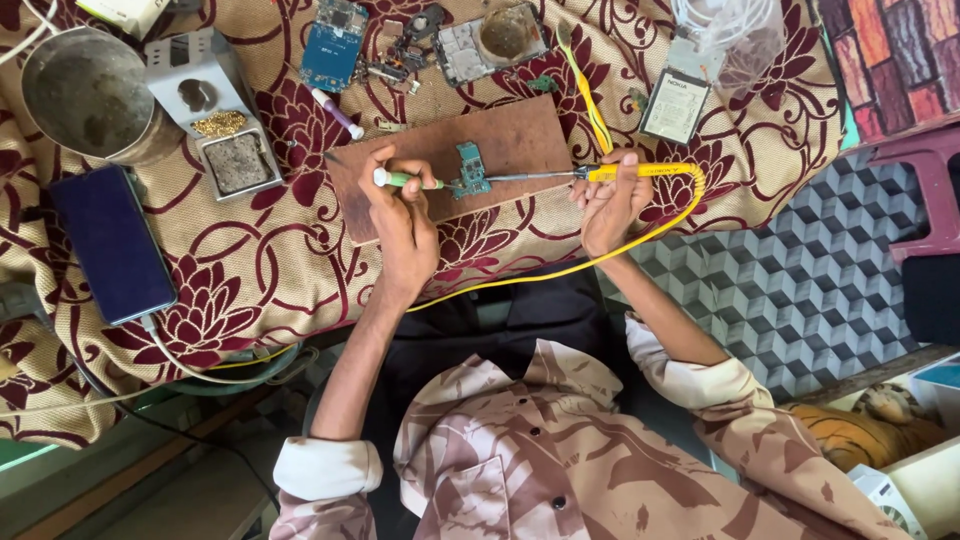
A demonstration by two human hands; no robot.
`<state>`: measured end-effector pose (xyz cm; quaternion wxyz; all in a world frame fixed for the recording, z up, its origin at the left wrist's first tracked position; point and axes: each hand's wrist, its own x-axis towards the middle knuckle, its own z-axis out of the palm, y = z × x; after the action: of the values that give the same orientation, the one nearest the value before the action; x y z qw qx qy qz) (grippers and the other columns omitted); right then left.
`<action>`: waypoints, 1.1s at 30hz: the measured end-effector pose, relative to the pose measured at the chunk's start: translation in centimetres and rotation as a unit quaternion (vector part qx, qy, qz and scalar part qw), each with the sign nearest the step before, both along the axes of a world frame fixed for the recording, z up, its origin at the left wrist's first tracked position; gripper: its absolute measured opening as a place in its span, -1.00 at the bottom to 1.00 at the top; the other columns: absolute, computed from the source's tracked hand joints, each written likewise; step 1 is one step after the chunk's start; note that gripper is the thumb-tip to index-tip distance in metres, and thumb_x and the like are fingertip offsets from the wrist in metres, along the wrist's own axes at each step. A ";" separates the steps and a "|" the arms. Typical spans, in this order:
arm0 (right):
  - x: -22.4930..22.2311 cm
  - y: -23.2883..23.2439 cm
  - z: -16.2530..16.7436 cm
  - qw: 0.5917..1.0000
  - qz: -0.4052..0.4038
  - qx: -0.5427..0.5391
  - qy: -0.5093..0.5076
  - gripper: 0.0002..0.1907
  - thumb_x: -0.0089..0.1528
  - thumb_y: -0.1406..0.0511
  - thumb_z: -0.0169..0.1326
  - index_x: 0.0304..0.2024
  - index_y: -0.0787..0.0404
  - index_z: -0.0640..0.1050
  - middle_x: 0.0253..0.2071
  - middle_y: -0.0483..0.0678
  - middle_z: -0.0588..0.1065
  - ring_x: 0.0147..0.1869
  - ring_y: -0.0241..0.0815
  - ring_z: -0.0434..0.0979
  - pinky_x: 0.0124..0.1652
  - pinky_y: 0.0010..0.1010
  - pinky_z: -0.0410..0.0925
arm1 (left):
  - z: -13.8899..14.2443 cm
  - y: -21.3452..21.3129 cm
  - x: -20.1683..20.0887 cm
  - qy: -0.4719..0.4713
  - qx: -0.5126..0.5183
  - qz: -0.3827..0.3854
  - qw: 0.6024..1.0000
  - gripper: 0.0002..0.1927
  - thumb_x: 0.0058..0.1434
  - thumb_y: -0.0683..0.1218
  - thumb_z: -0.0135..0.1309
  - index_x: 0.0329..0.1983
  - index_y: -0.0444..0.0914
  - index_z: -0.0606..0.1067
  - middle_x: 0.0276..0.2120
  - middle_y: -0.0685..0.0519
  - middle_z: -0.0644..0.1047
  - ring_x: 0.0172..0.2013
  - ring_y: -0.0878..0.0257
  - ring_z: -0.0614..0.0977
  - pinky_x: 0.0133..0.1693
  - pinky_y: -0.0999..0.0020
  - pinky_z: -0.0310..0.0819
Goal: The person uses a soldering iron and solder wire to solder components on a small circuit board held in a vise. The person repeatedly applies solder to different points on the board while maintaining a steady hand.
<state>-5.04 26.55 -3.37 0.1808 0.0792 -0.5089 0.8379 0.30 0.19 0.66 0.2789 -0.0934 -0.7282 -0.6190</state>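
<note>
Fingers of the left hand (403, 222) are curled shut around a thin green-and-white tool (405, 180), pinching it like a pen, with its white cap poking out past the knuckles and its metal tip running out from the fingertips toward a small teal circuit board (469, 170). Whether the tip touches the board cannot be told. The right hand (610, 200) has its fingers closed around the yellow handle of a soldering iron (638, 171); the iron's long dark shaft reaches from those fingers to the same board, meeting it from the opposite side. So the board sits between the two sets of fingertips, lying flat on a brown wooden board (455, 160) that rests on a maroon-and-beige floral cloth (270, 260). The iron's yellow cord (560, 270) loops from behind the right fingers, curving under the wrist and across toward the left forearm.

Beyond the fingertips, farther across the cloth, lie a larger blue circuit board (333, 45), a phone frame with parts (490, 40), and yellow tweezers (590, 100) just past the right fingers. A flat phone battery (675, 105) lies near the right hand's outer side. Well out past the left hand stand a soldering stand with sponge (215, 115), a metal cup (90, 95) and a dark smartphone (112, 245) with a cable plugged in.
</note>
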 end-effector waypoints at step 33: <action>-0.1 0.1 0.2 1.000 0.007 0.018 -0.005 -0.66 0.52 0.11 -0.08 -0.17 0.25 0.39 -0.56 -0.08 0.27 -0.54 -0.27 0.30 -0.44 -0.39 0.35 | 0.3 0.0 -0.2 0.001 -0.004 0.006 1.000 -0.64 0.61 -0.26 -0.32 0.41 -0.34 0.01 -0.20 -0.01 0.49 -0.46 0.42 0.34 -0.38 0.49 0.27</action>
<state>-5.16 26.61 -3.13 0.1708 0.0817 -0.5244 0.8301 0.13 0.20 0.93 0.2828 -0.0910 -0.7311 -0.6142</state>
